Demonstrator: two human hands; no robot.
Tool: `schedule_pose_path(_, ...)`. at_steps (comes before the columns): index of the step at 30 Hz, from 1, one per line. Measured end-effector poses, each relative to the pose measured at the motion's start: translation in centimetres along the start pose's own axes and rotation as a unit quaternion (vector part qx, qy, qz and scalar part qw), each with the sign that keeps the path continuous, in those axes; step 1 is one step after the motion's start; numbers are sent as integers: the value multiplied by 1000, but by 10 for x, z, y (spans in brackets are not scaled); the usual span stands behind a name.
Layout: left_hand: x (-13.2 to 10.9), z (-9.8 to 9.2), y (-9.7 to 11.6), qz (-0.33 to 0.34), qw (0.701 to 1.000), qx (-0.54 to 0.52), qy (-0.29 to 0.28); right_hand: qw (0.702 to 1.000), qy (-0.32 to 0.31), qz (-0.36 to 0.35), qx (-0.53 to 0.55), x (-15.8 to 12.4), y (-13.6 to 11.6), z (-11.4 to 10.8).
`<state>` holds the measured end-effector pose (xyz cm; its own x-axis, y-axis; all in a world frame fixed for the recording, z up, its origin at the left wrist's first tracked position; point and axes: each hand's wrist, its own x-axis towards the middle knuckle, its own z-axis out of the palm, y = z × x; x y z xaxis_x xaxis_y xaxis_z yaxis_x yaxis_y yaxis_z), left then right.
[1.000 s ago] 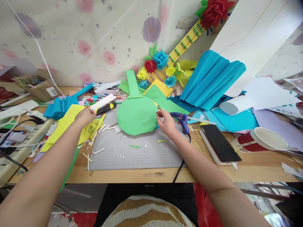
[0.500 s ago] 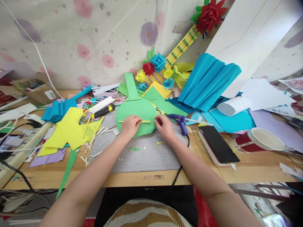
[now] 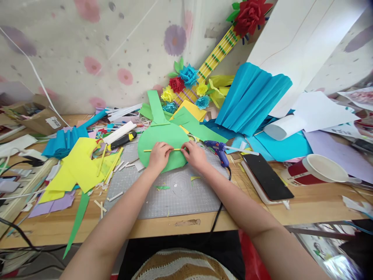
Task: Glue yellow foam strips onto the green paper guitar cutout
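Sheets of yellow paper [image 3: 80, 163] overlap on the left of the tabletop [image 3: 151, 230], with a pointed green strip [image 3: 78, 219] hanging over the near edge. Farther off and to the right of the sheets lies a utility knife [image 3: 124, 140], its black and yellow handle slanting away. The left forearm [image 3: 119, 216] rises from the near left, angled far and rightward across a grey cutting mat [image 3: 175, 202]. The left hand [image 3: 159, 156] is palm down, wrist fairly straight, its fingers bent and closed around the middle of a thin yellow stick [image 3: 147, 150]. That stick runs nearly level from left to right across the round body of a green cutout [image 3: 163, 135], which lies over the far part of the mat with its narrow neck reaching far and slightly left. The right hand [image 3: 194, 154] faces it, knuckles up, with thumb and fingertips drawn together on the stick's right end; only a short length shows between the two hands. The right forearm [image 3: 237, 198] slants back to the near right. Just right of this hand, a blue glue gun [image 3: 218, 151] rests on its side. Farther right are a dark phone [image 3: 268, 177] and a red and white cup [image 3: 314, 171].
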<state>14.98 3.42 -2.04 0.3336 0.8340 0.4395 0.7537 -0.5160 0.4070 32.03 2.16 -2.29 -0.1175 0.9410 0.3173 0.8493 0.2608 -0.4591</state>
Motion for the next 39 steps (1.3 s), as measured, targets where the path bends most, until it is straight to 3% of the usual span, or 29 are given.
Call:
schedule_pose_path(3,7,-5,-3,10,999,35,-15,999,-23,-22,-23,11,-4,-3)
schedule_pose_path(5,12,-8,-7,10,998,57,-21,1000,5,-20,-7,20,-3,-3)
schedule_pose_path(9,19,-12,-14,9,997,77,-23,992,65,64,92,40,11,10)
schedule_pose_path(14,20,-14,-17,14,997,68,-23,950,14,178,256,57,27,29)
schedule_pose_path(17,17,-17,-14,28,997,61,-25,922,8,186,339,53,28,28)
schedule_pose_path(22,8,-22,-1,18,997,78,-16,913,-10,163,375,27,27,9)
schedule_pose_path(28,1,-13,14,-22,995,91,-15,942,-45,163,290,-3,29,-6)
schedule_pose_path(33,1,-9,10,-11,995,95,-31,959,-18,121,257,-20,33,-19)
schedule_pose_path(37,0,-7,7,1,995,95,-34,970,-27,130,204,-41,48,-55)
schedule_pose_path(39,0,-5,6,0,995,96,-27,966,-106,138,190,-52,59,-81)
